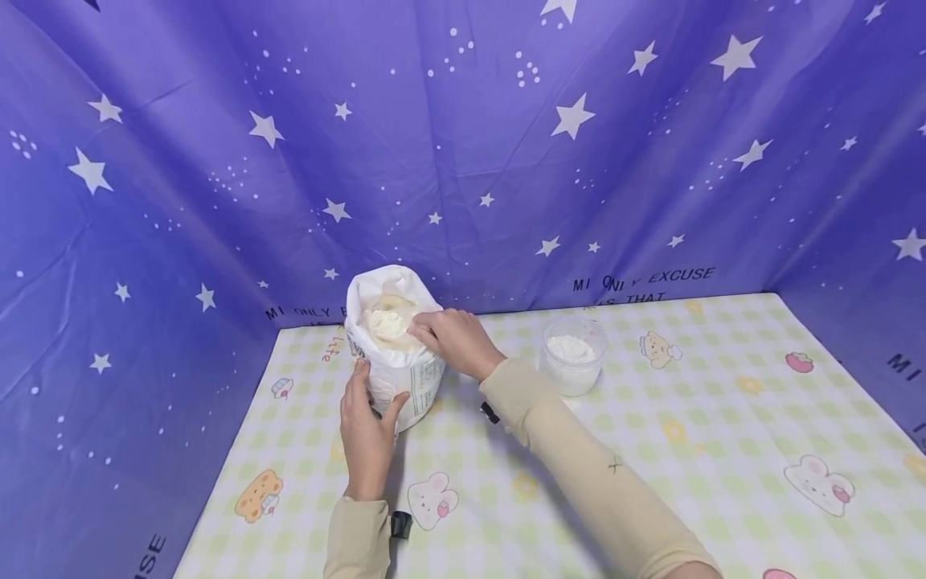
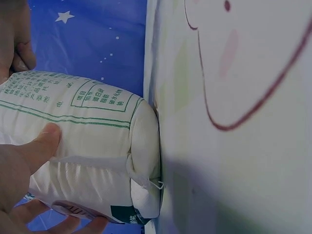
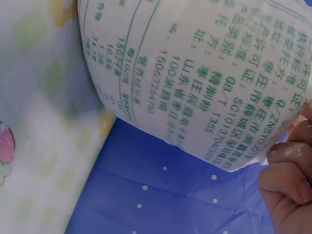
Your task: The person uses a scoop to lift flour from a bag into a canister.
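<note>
A white printed flour bag (image 1: 405,378) stands upright near the table's back edge, its mouth folded open around pale flour (image 1: 389,323). My left hand (image 1: 367,434) grips its near side, thumb (image 2: 45,141) on the front and fingers spread round the other side. Over the right part of the bag's mouth, my right hand (image 1: 459,342) reaches in with its fingertips at the flour. In the right wrist view its fingers (image 3: 287,156) are curled beside the bag's rim; I cannot tell what they hold. To the right stands a clear round tub (image 1: 574,358) with white powder in it.
A checked tablecloth (image 1: 694,482) with cartoon prints covers the table. Behind the bag and tub, a blue star-patterned curtain (image 1: 448,161) hangs at the table's back edge and continues along both sides.
</note>
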The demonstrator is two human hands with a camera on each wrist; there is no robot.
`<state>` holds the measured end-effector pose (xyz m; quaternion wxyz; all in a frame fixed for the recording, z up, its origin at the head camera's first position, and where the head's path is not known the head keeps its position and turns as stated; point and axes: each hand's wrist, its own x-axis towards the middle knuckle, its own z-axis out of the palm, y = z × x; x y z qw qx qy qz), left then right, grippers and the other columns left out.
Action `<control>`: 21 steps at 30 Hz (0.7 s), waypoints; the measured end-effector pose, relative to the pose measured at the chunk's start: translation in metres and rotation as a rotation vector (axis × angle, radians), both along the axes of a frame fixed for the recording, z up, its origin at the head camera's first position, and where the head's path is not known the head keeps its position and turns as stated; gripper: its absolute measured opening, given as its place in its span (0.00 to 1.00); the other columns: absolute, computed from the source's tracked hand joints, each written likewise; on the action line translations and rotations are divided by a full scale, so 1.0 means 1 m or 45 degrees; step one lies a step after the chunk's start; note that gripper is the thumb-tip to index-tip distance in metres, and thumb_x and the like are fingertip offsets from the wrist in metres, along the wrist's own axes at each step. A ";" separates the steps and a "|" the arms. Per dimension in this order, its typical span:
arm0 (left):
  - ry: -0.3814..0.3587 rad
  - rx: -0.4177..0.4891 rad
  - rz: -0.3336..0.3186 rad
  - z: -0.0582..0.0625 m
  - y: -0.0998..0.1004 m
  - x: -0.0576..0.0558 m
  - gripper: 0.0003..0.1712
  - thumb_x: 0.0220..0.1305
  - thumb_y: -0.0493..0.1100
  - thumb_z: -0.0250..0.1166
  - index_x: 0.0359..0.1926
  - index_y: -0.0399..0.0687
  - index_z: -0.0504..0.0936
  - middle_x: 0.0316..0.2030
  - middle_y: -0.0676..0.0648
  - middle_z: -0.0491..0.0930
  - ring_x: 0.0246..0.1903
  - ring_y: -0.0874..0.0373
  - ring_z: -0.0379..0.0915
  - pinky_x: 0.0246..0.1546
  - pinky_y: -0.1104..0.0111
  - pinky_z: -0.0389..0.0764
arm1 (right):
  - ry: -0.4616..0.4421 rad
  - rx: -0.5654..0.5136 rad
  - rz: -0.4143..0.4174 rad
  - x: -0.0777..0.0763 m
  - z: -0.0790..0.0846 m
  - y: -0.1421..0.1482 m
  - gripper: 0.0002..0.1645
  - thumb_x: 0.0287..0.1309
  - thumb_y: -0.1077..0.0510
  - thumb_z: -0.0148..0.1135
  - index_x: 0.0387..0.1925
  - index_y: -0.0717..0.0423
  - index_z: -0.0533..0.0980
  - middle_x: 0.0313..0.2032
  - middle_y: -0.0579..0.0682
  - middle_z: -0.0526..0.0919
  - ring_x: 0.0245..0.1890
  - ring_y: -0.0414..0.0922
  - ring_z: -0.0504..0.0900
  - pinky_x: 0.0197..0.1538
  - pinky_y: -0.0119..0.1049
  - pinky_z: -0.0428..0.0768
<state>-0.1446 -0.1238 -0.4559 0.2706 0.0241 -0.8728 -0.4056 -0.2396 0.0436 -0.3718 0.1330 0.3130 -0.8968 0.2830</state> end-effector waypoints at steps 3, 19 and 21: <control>0.009 -0.010 0.000 -0.003 0.000 -0.001 0.44 0.55 0.45 0.75 0.70 0.42 0.66 0.72 0.40 0.63 0.67 0.40 0.62 0.64 0.49 0.71 | -0.025 -0.041 -0.002 0.003 -0.003 0.002 0.24 0.73 0.51 0.54 0.17 0.48 0.66 0.15 0.39 0.56 0.17 0.35 0.58 0.24 0.29 0.63; 0.025 -0.014 0.005 -0.004 0.000 0.000 0.44 0.54 0.44 0.75 0.69 0.40 0.66 0.71 0.40 0.64 0.67 0.40 0.63 0.62 0.48 0.72 | -0.051 -0.190 -0.013 0.016 -0.008 0.007 0.15 0.72 0.50 0.54 0.35 0.50 0.83 0.16 0.38 0.64 0.19 0.35 0.65 0.29 0.29 0.70; 0.020 -0.014 0.007 -0.003 0.001 0.000 0.44 0.54 0.44 0.75 0.69 0.39 0.66 0.71 0.40 0.64 0.67 0.40 0.63 0.63 0.48 0.72 | -0.057 -0.209 -0.020 0.018 -0.008 0.009 0.15 0.72 0.50 0.54 0.34 0.50 0.83 0.16 0.38 0.63 0.19 0.35 0.65 0.28 0.30 0.69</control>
